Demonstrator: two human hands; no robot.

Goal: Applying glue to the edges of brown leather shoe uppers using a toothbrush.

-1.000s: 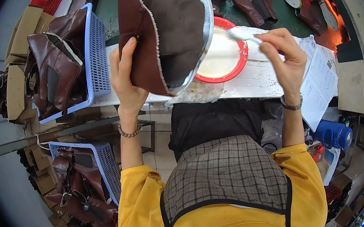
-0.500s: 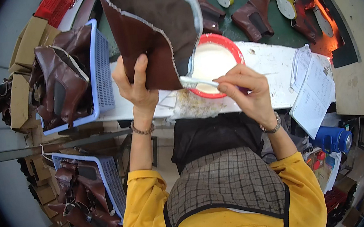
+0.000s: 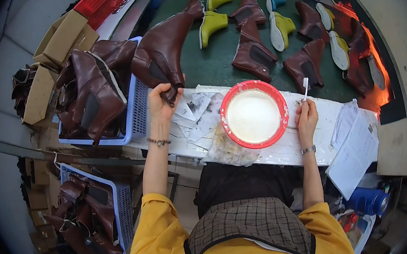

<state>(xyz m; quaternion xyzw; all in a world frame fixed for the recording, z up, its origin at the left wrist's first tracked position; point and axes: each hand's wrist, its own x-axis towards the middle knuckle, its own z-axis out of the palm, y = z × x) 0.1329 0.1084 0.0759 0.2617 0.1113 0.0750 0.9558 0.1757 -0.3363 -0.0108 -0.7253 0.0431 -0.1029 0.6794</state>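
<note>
My left hand [image 3: 162,106] grips a brown leather boot upper [image 3: 166,43] by its top end, with the toe side pointing away over the left edge of the green surface. A dark elastic panel shows near my fingers. In my right hand [image 3: 307,119] is a white toothbrush [image 3: 305,88], its bristle head up, to the right of the bowl and touching nothing. Between my hands a red bowl [image 3: 282,113] of white, glue-like liquid [image 3: 252,116] stands on the white, stained tabletop [image 3: 279,153].
Brown boot uppers and lime-green lasts [image 3: 214,25] with pale soles lie on the green surface [image 3: 197,70], near an orange glow [image 3: 380,71] at right. Blue baskets [image 3: 137,119] of uppers stand at left. Papers [image 3: 354,152] overhang the right table edge; a blue jug [image 3: 370,202] sits below.
The boot upper has swung from above the bowl to the left and away. My right hand has drawn the toothbrush off the upper's edge and moved right. The view has shifted too.
</note>
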